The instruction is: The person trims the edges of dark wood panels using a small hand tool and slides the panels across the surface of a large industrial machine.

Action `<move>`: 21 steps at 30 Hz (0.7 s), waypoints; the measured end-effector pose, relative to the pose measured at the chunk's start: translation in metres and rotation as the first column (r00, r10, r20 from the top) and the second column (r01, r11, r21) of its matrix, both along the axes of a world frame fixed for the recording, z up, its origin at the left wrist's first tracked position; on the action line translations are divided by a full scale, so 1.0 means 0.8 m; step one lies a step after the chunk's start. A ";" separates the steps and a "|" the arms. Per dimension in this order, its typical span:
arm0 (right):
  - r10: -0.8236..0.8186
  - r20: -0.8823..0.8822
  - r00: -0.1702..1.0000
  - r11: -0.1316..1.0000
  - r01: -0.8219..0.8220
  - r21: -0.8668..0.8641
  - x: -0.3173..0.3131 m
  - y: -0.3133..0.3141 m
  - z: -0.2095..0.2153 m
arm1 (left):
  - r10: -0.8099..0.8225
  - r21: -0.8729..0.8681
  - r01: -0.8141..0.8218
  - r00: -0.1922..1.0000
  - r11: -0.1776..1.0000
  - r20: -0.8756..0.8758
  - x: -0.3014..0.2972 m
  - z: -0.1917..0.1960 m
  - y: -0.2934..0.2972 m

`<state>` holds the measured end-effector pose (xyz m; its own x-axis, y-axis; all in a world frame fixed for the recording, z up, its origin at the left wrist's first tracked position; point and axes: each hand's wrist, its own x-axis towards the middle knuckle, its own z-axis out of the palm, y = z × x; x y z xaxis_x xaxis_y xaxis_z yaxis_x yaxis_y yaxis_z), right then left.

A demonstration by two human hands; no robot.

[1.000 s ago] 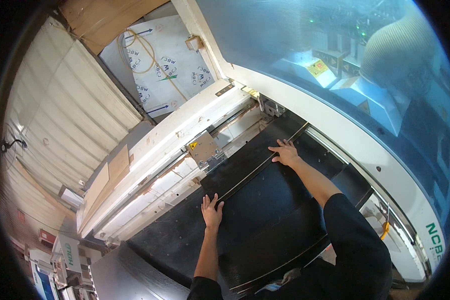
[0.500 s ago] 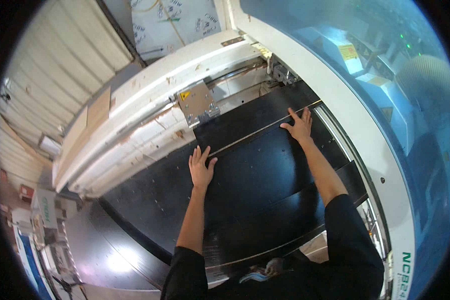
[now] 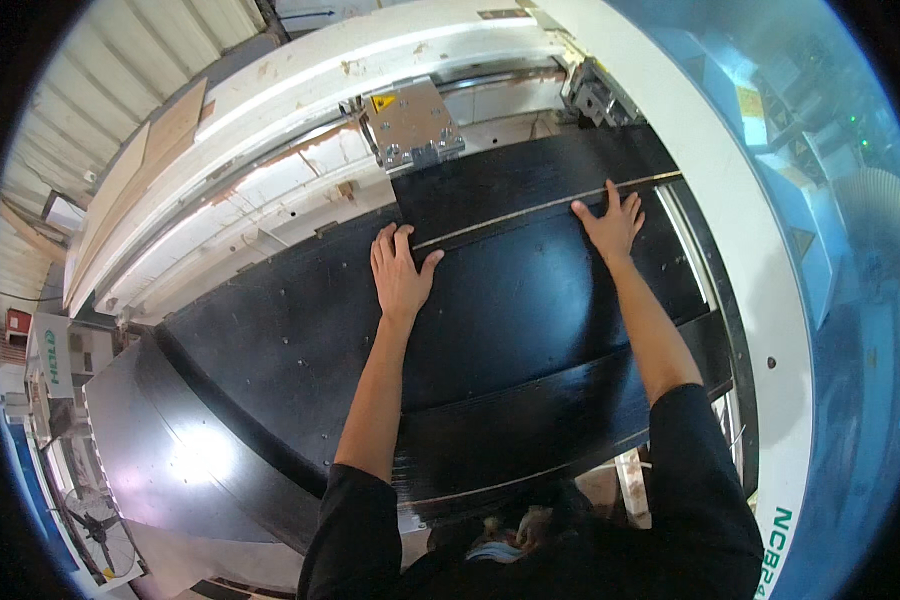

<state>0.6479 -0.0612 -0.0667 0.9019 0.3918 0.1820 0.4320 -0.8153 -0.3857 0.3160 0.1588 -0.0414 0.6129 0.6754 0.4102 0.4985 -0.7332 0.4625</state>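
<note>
A long black board (image 3: 530, 170) with a thin pale near edge lies across the black machine bed (image 3: 490, 320), running up to the white frame on the right. My left hand (image 3: 398, 275) rests at the board's near left corner, its fingers slightly bent and its thumb apart on the bed. Farther right, my right hand (image 3: 613, 225) has spread fingers, with a fingertip at the board's pale edge and the palm side over the bed. Neither hand is wrapped round anything. Another black board or strip (image 3: 520, 430) with a pale near edge lies closer to my body.
Beyond the far board, a metal carriage plate (image 3: 415, 125) with a yellow warning label sits by a rail on a white beam (image 3: 300, 85). A curved white frame (image 3: 730, 200) with a blue translucent cover (image 3: 840, 330) rises at the right. A grey table (image 3: 170, 430) extends left.
The whole view has shifted and come a little closer. My left fingers look more bent at the board's corner. Both hands stay near the board's pale edge.
</note>
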 end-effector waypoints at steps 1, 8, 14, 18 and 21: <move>0.002 0.018 1.000 1.000 -0.002 0.002 0.003 -0.002 -0.004 | 0.001 0.005 -0.001 1.000 1.000 0.012 0.001 0.000 0.000; -0.021 0.056 0.998 0.998 0.024 -0.052 0.009 -0.006 -0.007 | 0.020 0.011 -0.020 1.000 1.000 -0.001 0.003 -0.004 -0.002; -0.031 0.061 0.998 0.998 0.034 -0.051 0.008 0.001 -0.004 | 0.036 0.031 -0.036 0.999 0.999 -0.007 0.004 -0.010 0.003; -0.034 0.064 0.997 0.999 0.037 -0.039 0.009 0.001 -0.006 | 0.045 0.012 -0.044 0.998 0.999 -0.034 0.002 -0.007 0.003; -0.030 0.072 0.997 0.998 0.033 -0.045 0.008 0.001 -0.006 | 0.049 0.003 -0.048 0.999 0.999 -0.025 0.003 -0.005 0.002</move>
<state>0.6547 -0.0607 -0.0717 0.8993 0.3729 0.2285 0.4308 -0.8450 -0.3167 0.3184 0.1602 -0.0458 0.5896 0.7037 0.3964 0.5450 -0.7089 0.4477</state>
